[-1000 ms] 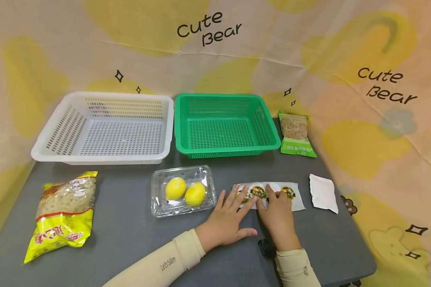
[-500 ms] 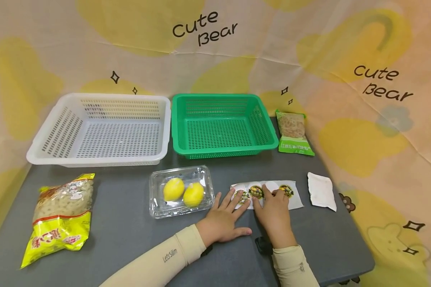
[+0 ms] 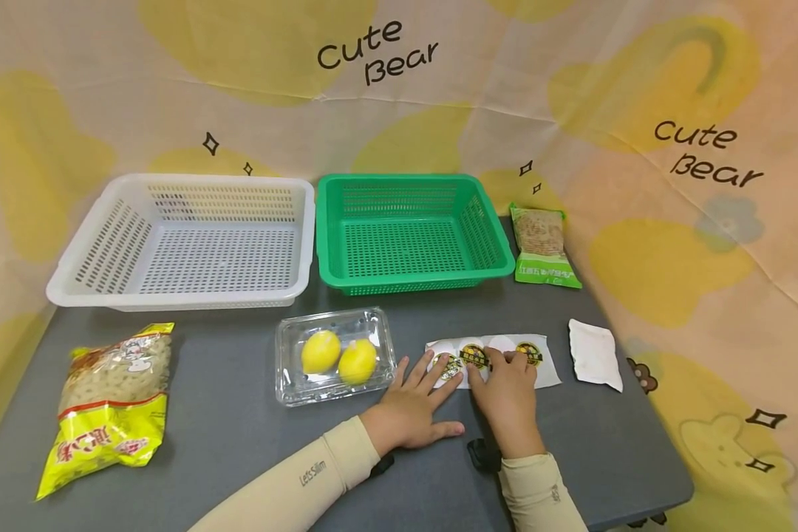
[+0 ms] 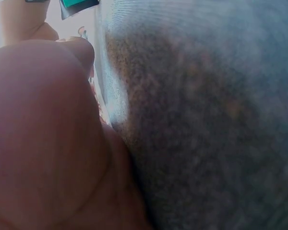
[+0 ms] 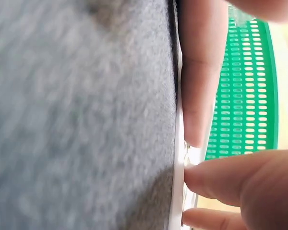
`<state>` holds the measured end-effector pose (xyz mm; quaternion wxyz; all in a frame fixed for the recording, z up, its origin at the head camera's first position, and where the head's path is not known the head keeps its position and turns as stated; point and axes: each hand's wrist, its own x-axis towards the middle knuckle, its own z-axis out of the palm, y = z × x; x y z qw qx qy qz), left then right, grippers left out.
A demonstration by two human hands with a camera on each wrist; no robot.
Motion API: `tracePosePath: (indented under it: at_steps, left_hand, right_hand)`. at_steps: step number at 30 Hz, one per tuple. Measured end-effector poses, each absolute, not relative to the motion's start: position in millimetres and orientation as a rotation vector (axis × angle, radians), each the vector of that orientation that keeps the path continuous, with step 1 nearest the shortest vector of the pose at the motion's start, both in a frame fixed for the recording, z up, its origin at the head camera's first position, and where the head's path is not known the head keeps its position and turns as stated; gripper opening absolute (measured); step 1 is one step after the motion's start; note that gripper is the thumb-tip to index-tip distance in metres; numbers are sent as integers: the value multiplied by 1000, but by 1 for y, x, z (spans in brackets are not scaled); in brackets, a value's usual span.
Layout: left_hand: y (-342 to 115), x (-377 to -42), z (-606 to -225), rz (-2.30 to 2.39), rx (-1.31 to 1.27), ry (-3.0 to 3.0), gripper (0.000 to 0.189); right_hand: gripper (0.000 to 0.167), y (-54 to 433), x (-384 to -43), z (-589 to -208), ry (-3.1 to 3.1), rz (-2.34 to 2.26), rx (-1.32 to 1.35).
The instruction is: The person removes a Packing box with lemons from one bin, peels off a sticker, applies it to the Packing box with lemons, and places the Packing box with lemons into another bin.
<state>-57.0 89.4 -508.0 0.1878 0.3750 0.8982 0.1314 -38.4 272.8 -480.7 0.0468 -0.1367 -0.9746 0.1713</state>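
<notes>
A white sheet of round black-and-yellow stickers (image 3: 547, 373) lies flat on the grey table in the head view. My left hand (image 3: 412, 406) rests palm down with fingers spread, its fingertips on the sheet's left end. My right hand (image 3: 508, 403) has its thumb and fingertips on the sheet's middle, covering part of it. In the right wrist view the right fingers (image 5: 213, 177) press down at the sheet's surface, thumb and fingers apart. To the left, a clear plastic box (image 3: 286, 384) holds two lemons (image 3: 321, 351). The left wrist view is mostly blurred palm and table.
Behind stand a white basket (image 3: 73, 292) and a green basket (image 3: 415, 281). A yellow snack bag (image 3: 113, 414) lies at the left. At the right are a green-and-brown packet (image 3: 541, 247) and a white folded cloth (image 3: 595, 355). The table's right edge is close by.
The head view has shifted slightly, moving everything a little left. Both hands keep nearly the same place on the sticker sheet.
</notes>
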Motion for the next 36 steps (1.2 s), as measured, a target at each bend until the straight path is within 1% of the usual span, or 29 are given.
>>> tracePosePath:
  at_steps: [5, 11, 19, 28, 36]
  left_hand:
    - [89, -56, -506, 392, 1048, 2531, 87]
    - [88, -54, -504, 391, 1058, 2531, 87]
    - [87, -56, -508, 390, 1069, 2553, 85]
    - [87, -56, -515, 414, 1081, 2558, 82]
    - [87, -57, -512, 428, 1065, 2536, 80]
  right_hand:
    - [50, 269, -41, -481, -2965, 557, -481]
    - [46, 265, -41, -483, -2934, 603, -454]
    - [35, 260, -46, -484, -2851, 692, -446]
    - [19, 270, -56, -488, -2791, 694, -613]
    - [17, 275, -58, -492, -2769, 709, -583]
